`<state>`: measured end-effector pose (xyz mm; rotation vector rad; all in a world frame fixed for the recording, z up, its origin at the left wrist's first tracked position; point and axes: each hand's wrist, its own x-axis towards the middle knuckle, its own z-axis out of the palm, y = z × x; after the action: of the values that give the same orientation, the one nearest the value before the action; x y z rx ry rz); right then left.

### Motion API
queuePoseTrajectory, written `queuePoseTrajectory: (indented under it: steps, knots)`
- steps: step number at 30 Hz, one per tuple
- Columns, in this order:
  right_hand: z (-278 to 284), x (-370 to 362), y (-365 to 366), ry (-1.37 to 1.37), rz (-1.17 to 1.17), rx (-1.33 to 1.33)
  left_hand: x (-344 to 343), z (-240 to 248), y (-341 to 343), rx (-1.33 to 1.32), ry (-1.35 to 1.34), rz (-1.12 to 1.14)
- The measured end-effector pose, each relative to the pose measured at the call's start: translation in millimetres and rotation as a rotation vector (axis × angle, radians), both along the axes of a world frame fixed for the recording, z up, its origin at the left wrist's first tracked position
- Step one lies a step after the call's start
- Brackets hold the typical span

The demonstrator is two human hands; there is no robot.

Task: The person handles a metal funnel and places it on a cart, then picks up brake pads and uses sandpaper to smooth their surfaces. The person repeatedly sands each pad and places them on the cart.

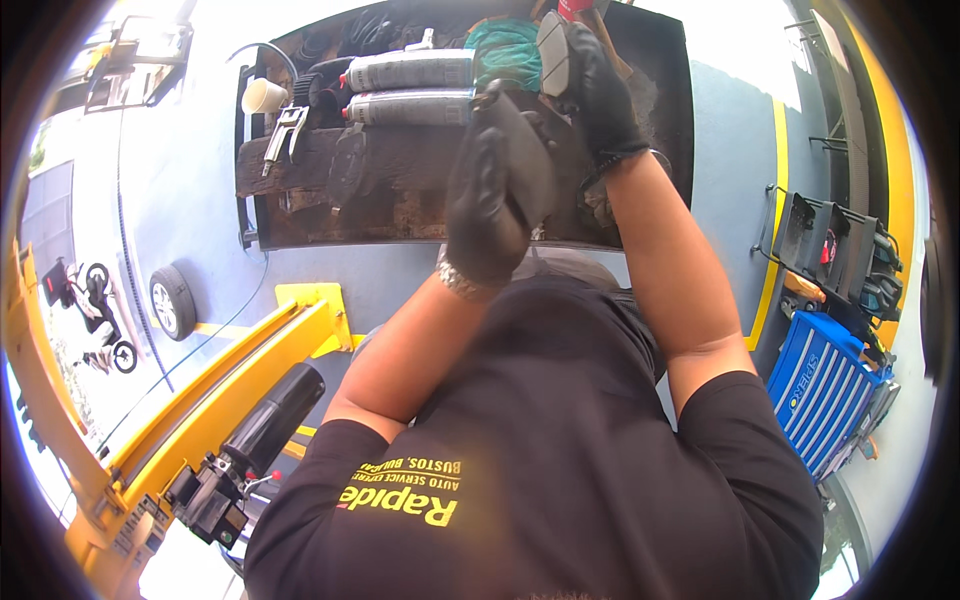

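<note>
Both of my hands wear black gloves and are raised over a dark, worn workbench (400,215). My right hand (603,105) grips a brake pad (554,58), its grey grooved face showing. Lower and to the left, my left hand (484,190) is closed around a dark flat plate (525,160) shaped like another brake pad; its face has no detail I can make out. The two pieces are apart. Beyond my hands lie two silver spray cans (412,71) on their sides and a green cloth (503,52).
An air blow gun (286,135) and a paper cup (264,96) are at the bench's left. A yellow lift arm (215,385) stands lower left, with a tyre (173,302) beyond it. At the right are a blue tool cabinet (822,390) and a rack (825,235).
</note>
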<state>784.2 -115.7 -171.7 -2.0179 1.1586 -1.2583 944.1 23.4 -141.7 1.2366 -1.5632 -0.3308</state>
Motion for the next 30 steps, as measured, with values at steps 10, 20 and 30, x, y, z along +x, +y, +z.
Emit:
queuePoseTrajectory:
  steps: [10,20,30]
  knots:
    - [64,-31,89,-0.586,0.318,0.554,74,-11,1,0.682,1.624,-0.453]
    - [47,-48,98,-0.97,0.447,0.979,65,-31,3,0.686,1.489,-0.241]
    - [22,-9,103,-0.455,0.208,0.791,30,-23,-17,0.023,-0.268,0.004]
